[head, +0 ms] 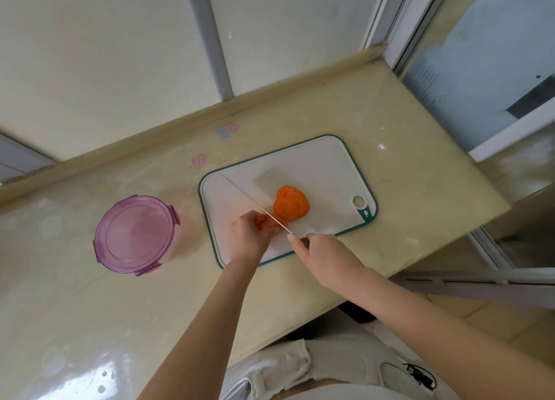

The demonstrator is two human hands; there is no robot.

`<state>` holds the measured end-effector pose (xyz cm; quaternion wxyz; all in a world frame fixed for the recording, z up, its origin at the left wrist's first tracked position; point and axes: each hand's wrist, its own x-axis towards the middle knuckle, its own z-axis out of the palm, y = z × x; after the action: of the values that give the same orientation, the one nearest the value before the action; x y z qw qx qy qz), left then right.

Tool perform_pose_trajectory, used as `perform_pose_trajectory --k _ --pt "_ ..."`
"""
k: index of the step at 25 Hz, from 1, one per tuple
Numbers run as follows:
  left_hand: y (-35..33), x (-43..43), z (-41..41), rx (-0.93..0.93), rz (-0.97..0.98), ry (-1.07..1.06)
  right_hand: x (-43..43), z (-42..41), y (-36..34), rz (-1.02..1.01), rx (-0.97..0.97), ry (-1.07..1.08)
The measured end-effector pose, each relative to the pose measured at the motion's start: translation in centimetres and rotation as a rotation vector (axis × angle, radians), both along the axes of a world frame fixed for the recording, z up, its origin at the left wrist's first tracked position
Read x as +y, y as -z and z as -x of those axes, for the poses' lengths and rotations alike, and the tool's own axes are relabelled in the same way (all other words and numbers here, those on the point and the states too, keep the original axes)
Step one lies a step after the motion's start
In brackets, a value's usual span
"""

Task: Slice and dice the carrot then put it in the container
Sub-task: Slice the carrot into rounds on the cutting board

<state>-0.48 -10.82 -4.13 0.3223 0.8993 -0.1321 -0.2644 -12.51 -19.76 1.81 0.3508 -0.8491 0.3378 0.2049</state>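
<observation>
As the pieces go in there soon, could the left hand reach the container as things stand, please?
Probably yes: nothing lies between the left hand and the container, but that hand now holds the carrot, and the purple lid is on.

Left hand (250, 234) holding carrot (270, 223), right hand (322, 254) gripping knife (255, 204) (mid-cut)

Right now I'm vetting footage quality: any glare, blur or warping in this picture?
Head view: glare on the counter lower left; wide-angle warping bows its edge and the window frame; knife thin and faint; carrot slices blur into one blob.
</observation>
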Motion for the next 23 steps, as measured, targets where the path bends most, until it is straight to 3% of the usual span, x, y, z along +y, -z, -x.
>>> perform_pose_trajectory --k 12,23 --pt "-1.0 0.0 0.4 -0.013 0.031 -0.012 -0.9 -2.5 0.6 -0.095 -0.064 -0.016" --pt "-0.5 0.1 -0.1 0.011 -0.007 -0.005 -1.4 3.3 0.9 -0.027 0.077 0.025"
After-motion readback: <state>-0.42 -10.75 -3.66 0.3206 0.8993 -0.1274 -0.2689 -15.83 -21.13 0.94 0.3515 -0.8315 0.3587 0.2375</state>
